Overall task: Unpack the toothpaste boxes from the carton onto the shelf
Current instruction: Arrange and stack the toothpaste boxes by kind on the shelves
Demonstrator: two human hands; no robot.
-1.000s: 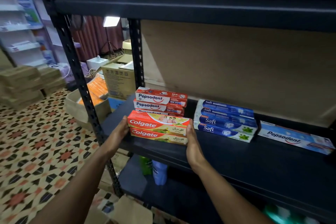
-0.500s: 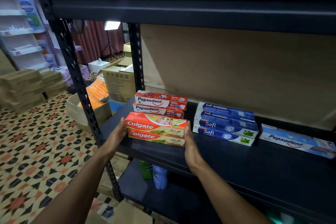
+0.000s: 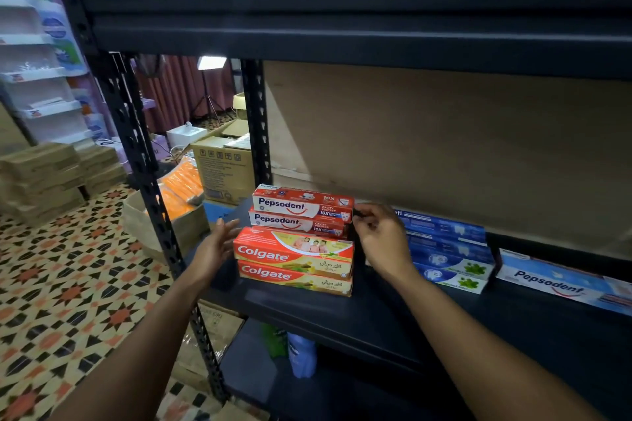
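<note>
Your left hand point(image 3: 219, 246) hovers just left of the two stacked Colgate boxes point(image 3: 294, 261), fingers straight and slightly spread. Your right hand point(image 3: 379, 239) is at the right end of the red Pepsodent boxes point(image 3: 301, 212) stacked behind them. Its fingers curl, but whether they pinch anything is too blurred to tell. Both stacks sit on the black shelf point(image 3: 376, 321). That hand hides part of the blue Safi boxes point(image 3: 451, 249), and the pale Pepsodent box point(image 3: 561, 284) runs off the right edge.

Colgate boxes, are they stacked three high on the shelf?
No, only two Colgate boxes are stacked, one on the other, on the shelf.
</note>
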